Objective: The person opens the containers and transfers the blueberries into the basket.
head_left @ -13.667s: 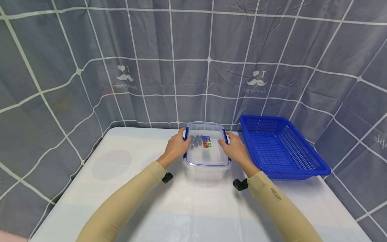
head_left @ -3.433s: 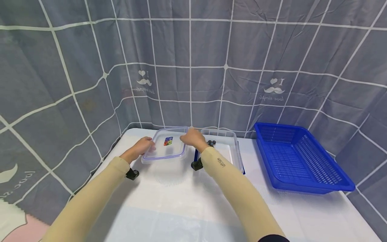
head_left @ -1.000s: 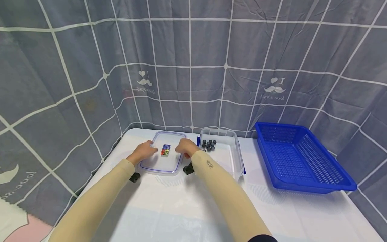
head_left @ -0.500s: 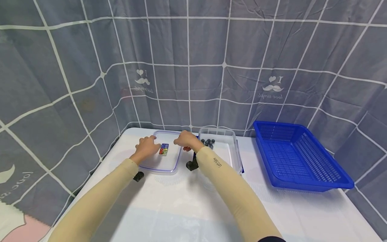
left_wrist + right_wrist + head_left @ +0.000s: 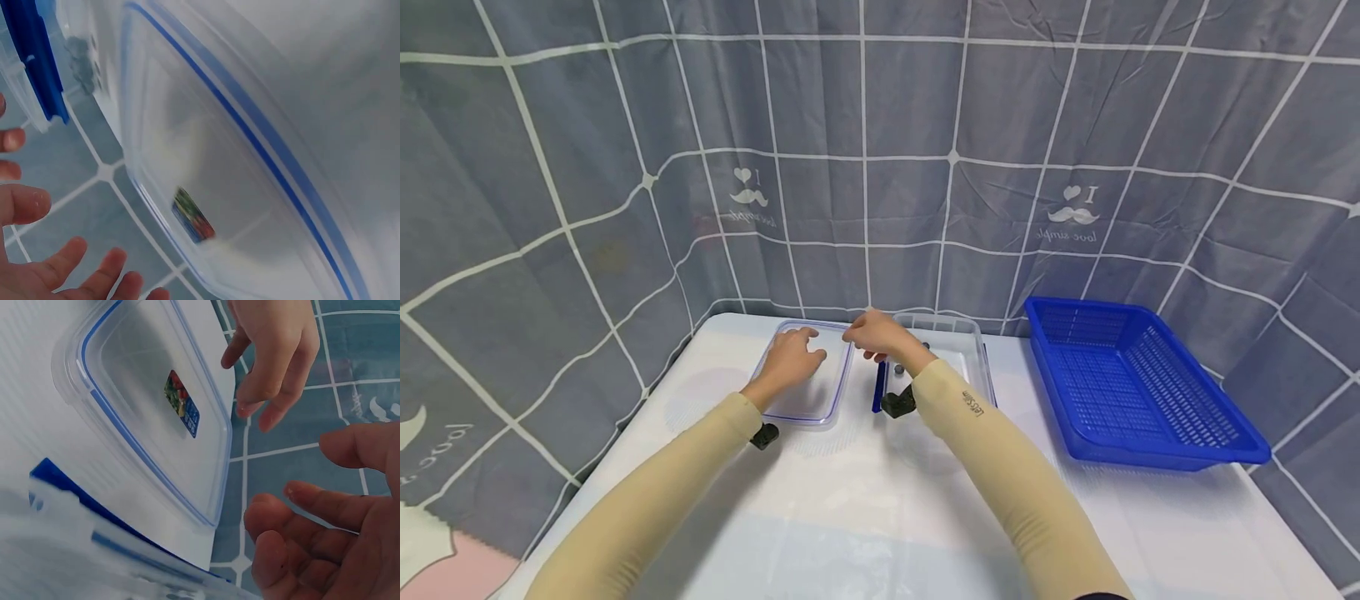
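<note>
A clear lid (image 5: 808, 400) with a blue seal and a fruit label (image 5: 181, 403) lies on the table. My left hand (image 5: 792, 360) hovers above it, fingers spread and loosely bent, holding nothing. To its right is a clear box (image 5: 976, 342) with no lid on and blue side latches (image 5: 878, 388). My right hand (image 5: 880, 335) hangs over the gap between lid and box, its fingers loosely curled around nothing in the right wrist view. Small dark blueberry-like balls (image 5: 899, 369) sit in the box, mostly hidden behind my right forearm.
A blue plastic basket (image 5: 1138, 458) stands at the right of the white-covered table (image 5: 850, 517). A grey curtain (image 5: 910, 200) with white grid lines rises along the back and sides.
The lid was on the box, then got lifted off and laid down at left. In the last second my left hand shifts right over the lid and my right hand rises slightly.
</note>
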The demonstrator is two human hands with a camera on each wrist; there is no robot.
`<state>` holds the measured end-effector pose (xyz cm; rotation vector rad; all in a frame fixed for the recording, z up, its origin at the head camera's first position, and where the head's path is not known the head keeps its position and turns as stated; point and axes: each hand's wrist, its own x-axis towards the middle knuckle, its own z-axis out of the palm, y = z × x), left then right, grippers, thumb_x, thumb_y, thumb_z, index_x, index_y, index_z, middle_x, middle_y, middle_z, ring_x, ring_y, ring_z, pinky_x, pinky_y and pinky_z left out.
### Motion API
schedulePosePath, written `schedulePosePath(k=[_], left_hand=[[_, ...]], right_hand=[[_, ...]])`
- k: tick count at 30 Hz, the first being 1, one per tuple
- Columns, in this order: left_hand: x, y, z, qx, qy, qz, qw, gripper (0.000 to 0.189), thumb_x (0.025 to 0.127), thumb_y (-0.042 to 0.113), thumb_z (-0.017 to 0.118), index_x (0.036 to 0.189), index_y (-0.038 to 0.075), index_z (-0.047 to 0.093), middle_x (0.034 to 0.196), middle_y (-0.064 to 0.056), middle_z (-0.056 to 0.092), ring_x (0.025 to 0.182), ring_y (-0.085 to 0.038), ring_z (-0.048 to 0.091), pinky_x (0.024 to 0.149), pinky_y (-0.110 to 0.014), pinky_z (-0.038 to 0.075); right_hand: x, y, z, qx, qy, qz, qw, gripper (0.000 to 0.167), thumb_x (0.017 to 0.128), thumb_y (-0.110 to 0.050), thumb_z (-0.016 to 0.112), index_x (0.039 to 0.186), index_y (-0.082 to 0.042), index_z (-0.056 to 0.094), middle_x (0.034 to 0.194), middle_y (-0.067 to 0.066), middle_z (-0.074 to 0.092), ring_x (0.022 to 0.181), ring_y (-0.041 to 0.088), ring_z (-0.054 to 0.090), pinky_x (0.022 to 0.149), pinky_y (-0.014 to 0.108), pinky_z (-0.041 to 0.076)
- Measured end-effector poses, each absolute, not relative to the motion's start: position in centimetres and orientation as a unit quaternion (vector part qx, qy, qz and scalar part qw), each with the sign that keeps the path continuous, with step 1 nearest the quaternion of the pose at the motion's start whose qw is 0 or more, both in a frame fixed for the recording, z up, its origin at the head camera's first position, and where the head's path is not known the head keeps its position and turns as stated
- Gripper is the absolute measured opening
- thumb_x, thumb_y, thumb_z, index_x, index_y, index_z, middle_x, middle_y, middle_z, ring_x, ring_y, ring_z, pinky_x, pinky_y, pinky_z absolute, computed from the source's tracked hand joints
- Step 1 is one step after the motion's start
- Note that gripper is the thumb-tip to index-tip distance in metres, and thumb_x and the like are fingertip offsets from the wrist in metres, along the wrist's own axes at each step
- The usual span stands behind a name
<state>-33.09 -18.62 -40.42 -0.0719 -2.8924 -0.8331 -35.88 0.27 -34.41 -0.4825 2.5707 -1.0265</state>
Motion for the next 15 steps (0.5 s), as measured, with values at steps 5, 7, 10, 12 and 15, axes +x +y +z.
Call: schedulePosePath(k=[5,7,10,12,15], left_hand=[[-33.0,-16.8,-40.2,-0.039,-0.954,-0.291,0.067,0.051,0.093,0.024,0.056,0.137,-0.001,0.056,0.131,-0.025,0.06,0.128,-0.045,0.05,0.105,-0.054,0.042],[-32.9,-16.1,-40.1,-0.039,-0.951,-0.3,0.067,0.05,0.094,0.024,0.057,0.137,0.0,0.057,0.131,-0.024,0.061,0.127,-0.044,0.052,0.105,-0.053,0.043],[-32.8,-15.1,-40.1,-0.039,-0.946,-0.314,0.069,0.049,0.095,0.025,0.059,0.138,0.002,0.057,0.131,-0.022,0.061,0.125,-0.041,0.055,0.103,-0.052,0.044],[-32.6,-14.6,-40.1,-0.038,-0.942,-0.326,0.069,0.049,0.095,0.025,0.059,0.139,0.003,0.056,0.131,-0.021,0.062,0.124,-0.039,0.056,0.102,-0.052,0.045],[-32.5,-13.8,-40.2,-0.038,-0.937,-0.341,0.066,0.049,0.096,0.026,0.059,0.14,0.004,0.055,0.132,-0.02,0.061,0.124,-0.038,0.057,0.102,-0.051,0.046]], right_hand=[[-36.0,1.6,-34.1,-0.159,0.896,-0.384,0.155,0.04,0.1,-0.029,0.058,0.132,-0.006,0.065,0.113,0.015,0.07,0.075,0.021,0.064,0.061,0.029,0.054],[-36.1,2.1,-34.2,-0.15,0.891,-0.4,0.156,0.04,0.1,-0.028,0.058,0.133,-0.006,0.064,0.111,0.014,0.07,0.074,0.022,0.063,0.06,0.029,0.053],[-36.2,2.8,-34.3,-0.134,0.881,-0.424,0.16,0.043,0.1,-0.027,0.058,0.136,-0.005,0.062,0.105,0.01,0.069,0.07,0.02,0.061,0.057,0.027,0.051],[-36.3,3.3,-34.4,-0.127,0.875,-0.439,0.161,0.044,0.1,-0.026,0.058,0.138,-0.004,0.06,0.102,0.01,0.069,0.068,0.019,0.06,0.056,0.027,0.049],[-36.4,4.1,-34.4,-0.118,0.87,-0.452,0.156,0.045,0.099,-0.025,0.057,0.138,-0.004,0.06,0.102,0.011,0.069,0.066,0.019,0.059,0.056,0.027,0.048]])
